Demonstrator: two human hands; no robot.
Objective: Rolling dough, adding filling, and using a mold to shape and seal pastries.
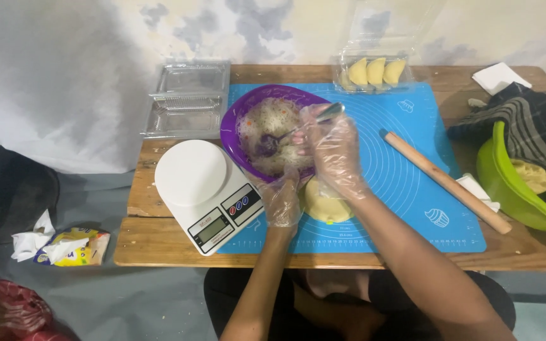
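Wooden bench (159,243), blue mat (406,183) — right hand (333,148) gripping spoon (295,131) in purple bowl (235,123); left hand (282,202) steadying soft, pliable dough (323,205) — fingers curling at its edge.

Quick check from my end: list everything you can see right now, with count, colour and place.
bowl: 1, purple, mat's left, noodle filling
spoon: 1, metal, in bowl
dough round: 1, yellow, mat front
mat: 1, blue, table centre
scale: 1, white, front left
rolling pin: 1, wooden, mat's right
clear trays: 2, back left
pastry box: 1, clear, back
green bowl: 1, right edge
left hand: gloved, at bowl rim
right hand: gloved, holding spoon
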